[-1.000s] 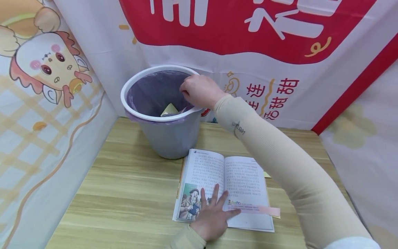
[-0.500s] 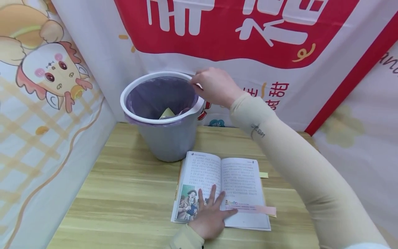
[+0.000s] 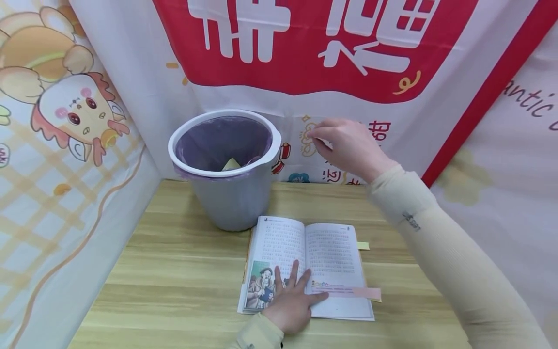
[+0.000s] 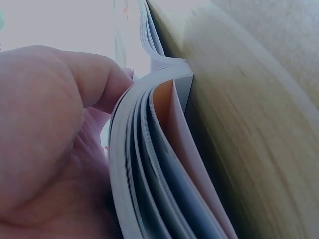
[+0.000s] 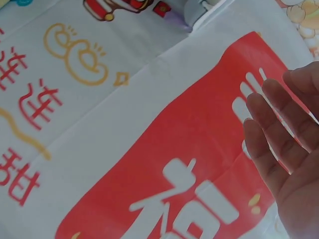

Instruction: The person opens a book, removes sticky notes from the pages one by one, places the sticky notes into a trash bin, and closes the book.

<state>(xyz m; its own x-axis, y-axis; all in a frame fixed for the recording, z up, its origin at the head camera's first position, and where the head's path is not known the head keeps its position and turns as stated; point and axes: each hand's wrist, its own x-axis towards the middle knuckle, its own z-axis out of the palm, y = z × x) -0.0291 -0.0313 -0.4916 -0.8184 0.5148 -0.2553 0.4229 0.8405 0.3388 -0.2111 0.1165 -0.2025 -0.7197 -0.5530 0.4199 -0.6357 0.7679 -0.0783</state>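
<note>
- Currently, the open book lies at lower centre, its top left corner just beside the foot of the grey bin.
- The left hand rests on its lower half, fingers spread over the pages, thumb reaching onto the right page.
- The right hand hangs at upper right, apart from the bin's rim; its fingers look loosely bent from the head, extended and slightly parted in the right wrist view.
- Wood-grain tabletop gives broad room at lower left and a smaller stretch right of the book, under the right sleeve; white cloth bounds its back edge.
- Inside the bin, a purple liner, folded over the rim, holds a pale yellow piece near the front wall.
- A pink strip and a yellow tab jut from the book's right edge.
- Large white characters, cut off above, fill the red panel; "antic" reads at far right. The book's print and the sleeve's dark mark are too small to read.
</note>
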